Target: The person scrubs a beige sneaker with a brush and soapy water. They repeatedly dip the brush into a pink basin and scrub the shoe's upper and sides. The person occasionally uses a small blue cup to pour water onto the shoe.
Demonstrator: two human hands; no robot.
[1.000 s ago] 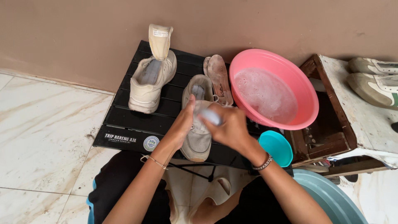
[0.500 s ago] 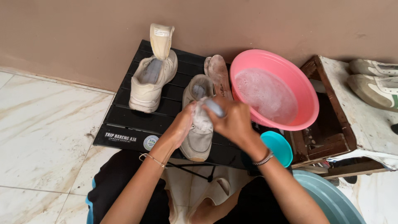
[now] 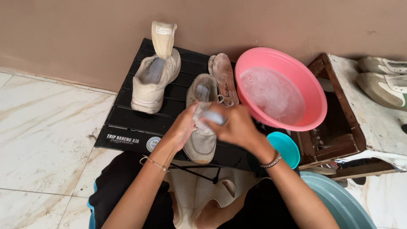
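Both hands have slid a bit toward the toe: left hand [image 3: 183,127] grips the shoe [image 3: 202,140] at the table's [image 3: 127,123] front edge, right hand [image 3: 235,125] closed on a brush [image 3: 213,117], shoe's length running front-to-back.

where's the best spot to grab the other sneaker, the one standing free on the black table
Probably by the heel collar of the off-white sneaker, coming from the person's side. The heel faces the near table edge, the opening is wide with no insole visible inside, and the tongue is pulled up out of the way. The slatted black table is bare around the heel, so fingers can hook inside the rim.
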